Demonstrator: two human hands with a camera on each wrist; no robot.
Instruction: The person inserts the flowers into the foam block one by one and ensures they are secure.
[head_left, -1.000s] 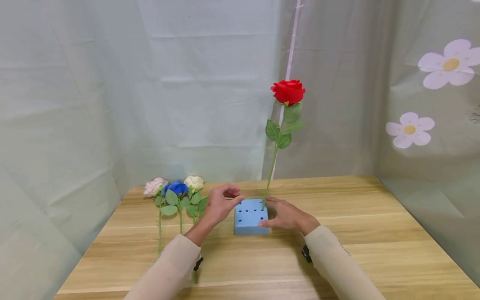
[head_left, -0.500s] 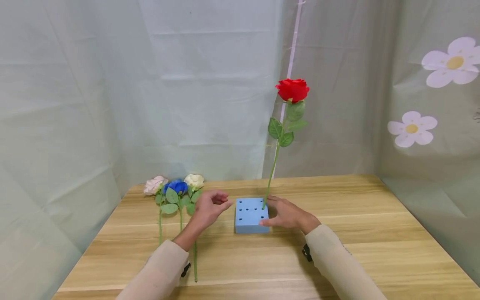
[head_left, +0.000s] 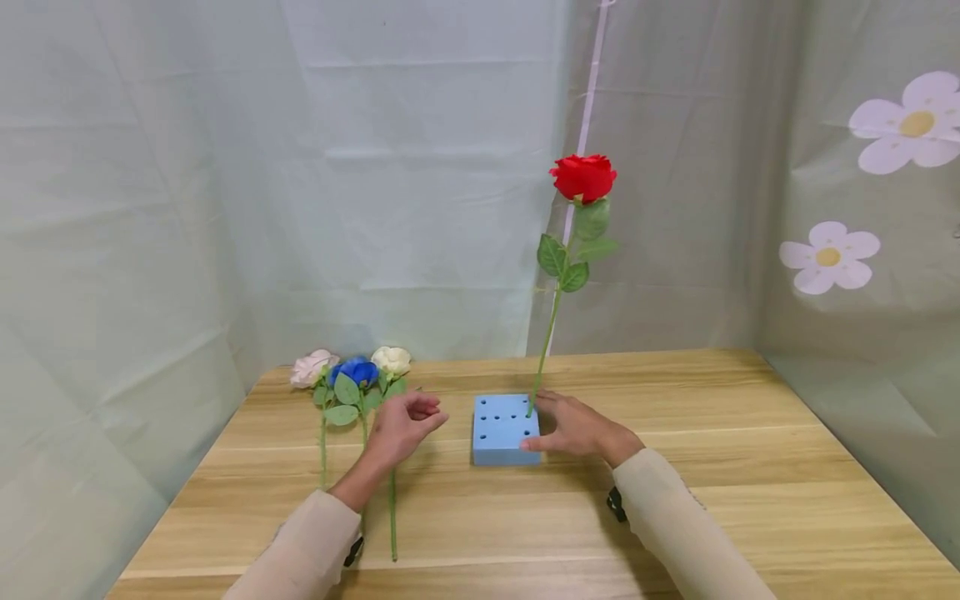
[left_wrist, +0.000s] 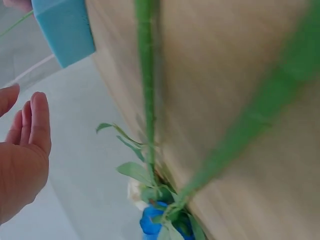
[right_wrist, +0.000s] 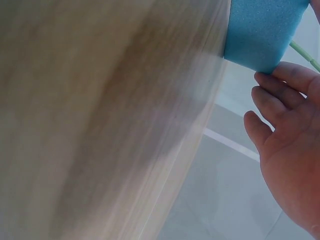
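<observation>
- Standing in a hole near the right edge of the blue block [head_left: 504, 428], the red rose [head_left: 575, 277] tilts slightly right, and no fingers touch its stem.
- The right hand [head_left: 577, 429] holds the block's right side, thumb at the near corner and fingers farther back, just beside the foot of the stem.
- The left hand [head_left: 401, 427] is now farther left of the block than a moment ago, its fingers loosely bent and holding nothing; the rose is well apart to its right. The block alone therefore seems to bear the flower.
- Near the left hand, a white rose [head_left: 391, 360], a blue rose [head_left: 354, 372] and a pale pink rose [head_left: 312, 368] lie on the wooden table [head_left: 712, 500].
</observation>
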